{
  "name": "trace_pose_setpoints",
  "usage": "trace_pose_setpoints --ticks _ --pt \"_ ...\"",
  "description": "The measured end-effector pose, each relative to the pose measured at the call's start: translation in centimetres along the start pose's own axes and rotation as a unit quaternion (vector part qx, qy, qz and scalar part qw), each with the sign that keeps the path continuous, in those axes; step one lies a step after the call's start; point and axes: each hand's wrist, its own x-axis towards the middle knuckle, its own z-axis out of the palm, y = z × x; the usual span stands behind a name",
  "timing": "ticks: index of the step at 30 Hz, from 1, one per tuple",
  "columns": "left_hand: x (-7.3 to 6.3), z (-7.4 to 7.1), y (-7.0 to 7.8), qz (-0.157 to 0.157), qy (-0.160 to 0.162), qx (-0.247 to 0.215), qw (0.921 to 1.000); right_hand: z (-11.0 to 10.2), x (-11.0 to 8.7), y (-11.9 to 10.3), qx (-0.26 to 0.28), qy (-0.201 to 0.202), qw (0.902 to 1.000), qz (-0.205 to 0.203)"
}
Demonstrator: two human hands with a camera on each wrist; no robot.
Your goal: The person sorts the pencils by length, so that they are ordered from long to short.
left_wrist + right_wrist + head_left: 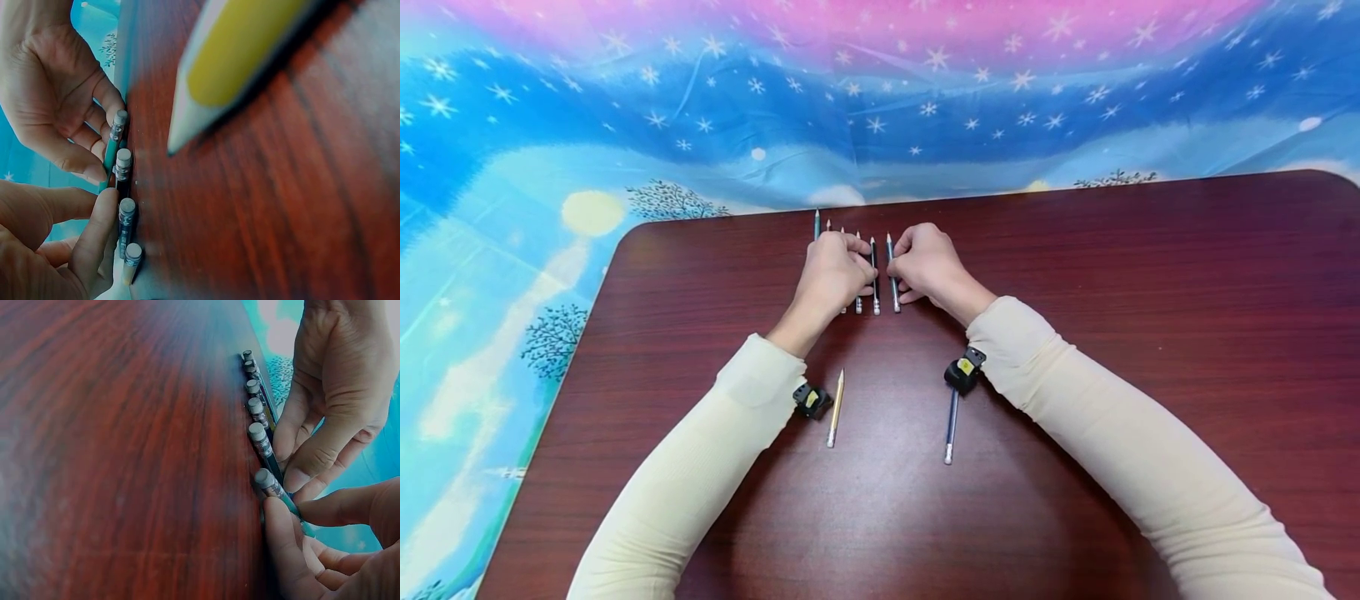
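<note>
Near the table's far edge, several pencils lie side by side, sharpened tips pointing away. My right hand [931, 265] pinches the green pencil [286, 499] at the right end of this row, between thumb and fingers. Just left of it lies a black pencil [875, 292], a narrow gap apart. The thumb and fingers of my left hand [829, 273] pinch that black pencil, while the hand's back covers parts of the other pencils. A teal pencil [817, 223] at the row's left end sticks out farther than its neighbours.
Closer to me on the dark red wooden table [880, 517], a yellow pencil [836, 410] lies beside the left wrist camera. A dark blue pencil [952, 427] lies partly beneath the right wrist camera [964, 370]. Behind the table hangs a snow-patterned cloth [880, 92].
</note>
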Motion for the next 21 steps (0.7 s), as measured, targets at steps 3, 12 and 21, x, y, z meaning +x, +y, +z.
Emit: trace_pose_setpoints --ticks 3,12,21 --pt "0.02 0.05 -0.04 0.004 0.0 0.002 1.0 0.13 0.11 -0.08 -0.004 0.002 1.0 0.005" --pt "-0.05 0.13 0.08 0.001 0.001 0.003 1.0 0.24 0.2 -0.1 -0.003 0.007 0.9999 0.01" --pt "-0.14 0.1 -0.03 0.0 0.001 0.0 1.0 0.18 0.24 -0.03 0.005 0.007 0.9999 0.008"
